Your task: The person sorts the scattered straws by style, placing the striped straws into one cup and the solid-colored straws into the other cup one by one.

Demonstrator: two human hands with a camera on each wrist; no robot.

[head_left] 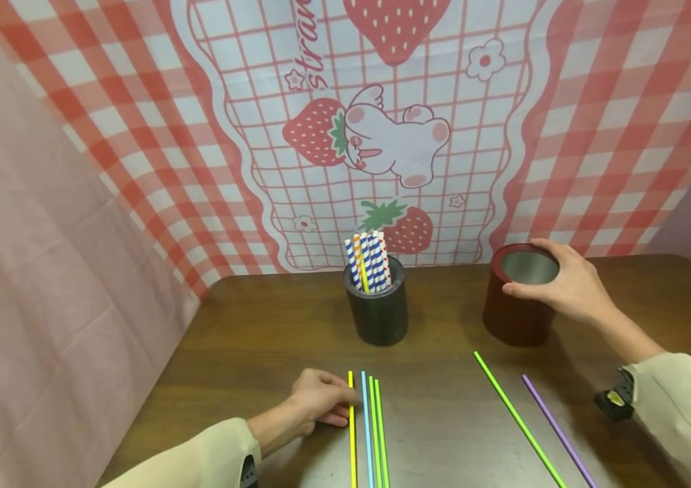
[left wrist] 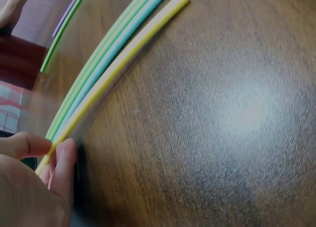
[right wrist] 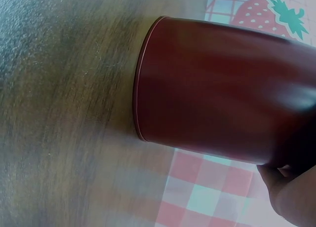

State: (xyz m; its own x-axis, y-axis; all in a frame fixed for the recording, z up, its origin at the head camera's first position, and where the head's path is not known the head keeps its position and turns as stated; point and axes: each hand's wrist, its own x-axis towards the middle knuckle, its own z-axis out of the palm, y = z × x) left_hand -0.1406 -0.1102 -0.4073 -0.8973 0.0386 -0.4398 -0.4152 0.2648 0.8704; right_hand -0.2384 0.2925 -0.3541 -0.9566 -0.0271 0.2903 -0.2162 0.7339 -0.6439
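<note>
My left hand [head_left: 322, 398] pinches a yellow straw [head_left: 353, 447] between thumb and fingers near its far end, as the left wrist view shows closely. Close beside it on the table lie a light blue straw [head_left: 366, 423] and two green straws [head_left: 378, 434], roughly parallel. At the right, my right hand [head_left: 571, 281] grips a dark red cylindrical holder [head_left: 512, 318] round its upper rim, thumb at the near side. That holder stands upright on the table, and its grey inside shows no straws. In the right wrist view the red holder's wall [right wrist: 217, 89] covers most of the hand.
A black holder [head_left: 378, 318] full of striped paper straws [head_left: 369, 261] stands at the back middle. Another green straw [head_left: 516, 413] and a purple straw [head_left: 555, 427] lie slanted before the red holder. A strawberry-print cloth [head_left: 247, 203] hangs behind the wooden table [head_left: 247, 339].
</note>
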